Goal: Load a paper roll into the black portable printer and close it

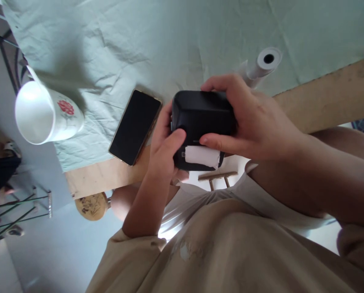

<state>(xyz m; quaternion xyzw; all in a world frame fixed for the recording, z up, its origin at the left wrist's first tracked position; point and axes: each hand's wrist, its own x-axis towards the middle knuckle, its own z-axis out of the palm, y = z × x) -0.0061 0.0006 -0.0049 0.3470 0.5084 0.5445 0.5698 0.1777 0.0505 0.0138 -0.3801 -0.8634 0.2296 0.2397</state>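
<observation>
Both hands hold a small black thermal printer [200, 116] above the table's front edge. A short white paper strip [202, 156] with a torn end lies across its near part. My left hand [166, 146] grips the left side, thumb on the top face and the other fingers partly hidden beneath. My right hand [255, 118] is wrapped round the right side, its thumb on the top near the paper and its index finger over the far edge. A white paper roll [266, 61] with a dark core lies just beyond my right hand.
A dark-screened phone [135, 127] lies left of my left hand. Farther left, a white cup [50, 114] with a red flower print is near the table edge. A wrinkled pale green cloth [157, 44] covers much of the wooden table [328, 89]. Below stands a round stool [92, 206].
</observation>
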